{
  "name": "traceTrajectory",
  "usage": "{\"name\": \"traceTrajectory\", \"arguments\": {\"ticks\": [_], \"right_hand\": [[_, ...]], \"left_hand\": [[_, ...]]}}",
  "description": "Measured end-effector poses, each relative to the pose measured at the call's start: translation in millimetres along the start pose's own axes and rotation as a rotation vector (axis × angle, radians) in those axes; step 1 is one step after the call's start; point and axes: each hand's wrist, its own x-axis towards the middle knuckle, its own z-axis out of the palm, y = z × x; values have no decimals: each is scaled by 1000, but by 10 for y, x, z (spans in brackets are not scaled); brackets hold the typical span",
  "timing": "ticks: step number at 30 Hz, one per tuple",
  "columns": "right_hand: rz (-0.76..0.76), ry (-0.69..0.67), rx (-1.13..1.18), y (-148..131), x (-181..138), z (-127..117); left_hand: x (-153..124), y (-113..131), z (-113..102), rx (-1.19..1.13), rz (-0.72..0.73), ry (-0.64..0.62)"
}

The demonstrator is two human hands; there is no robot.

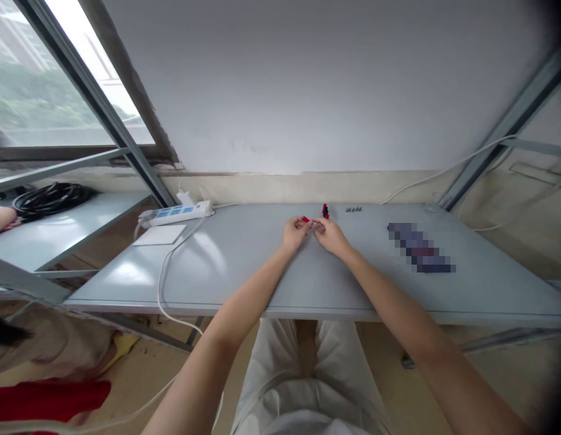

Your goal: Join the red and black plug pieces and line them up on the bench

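My left hand (295,232) is closed around a small red piece (306,219) over the middle of the grey table; its exact kind is too small to make out. Close beside it, my right hand (330,235) pinches with its fingertips near the red piece. Something tiny and pale shows between the two hands, too small to name. Just behind my right hand stands a small red and black object (325,211). Farther right, a short row of several small dark metal pieces (353,210) lies near the back of the table.
A white power strip (183,211) and a flat white sheet (159,235) lie at the left, with a white cable (161,275) running over the table's front edge. A blurred dark flat item (419,249) rests at the right. At far left are coiled black cable (54,198) and another person's arm.
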Motion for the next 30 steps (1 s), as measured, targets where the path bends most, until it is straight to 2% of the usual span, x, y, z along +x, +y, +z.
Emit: {"name": "traceTrajectory", "arguments": {"ticks": [5, 10, 14, 19, 23, 30], "right_hand": [[-15, -18, -42, 2, -5, -52], [-38, -59, -190, -33, -27, -156], [-42, -113, -255, -65, -30, -212], [-49, -147, -270, -72, -29, -219], [-54, -152, -280, -79, -31, -227], [-67, -152, -311, -90, -22, -246]], "left_hand": [[226, 37, -112, 369, 144, 22], [510, 51, -305, 679, 80, 30], [645, -70, -397, 651, -13, 53], [653, -201, -403, 558, -91, 45], [632, -216, -381, 651, -102, 43], [643, -202, -350, 674, -143, 48]]}}
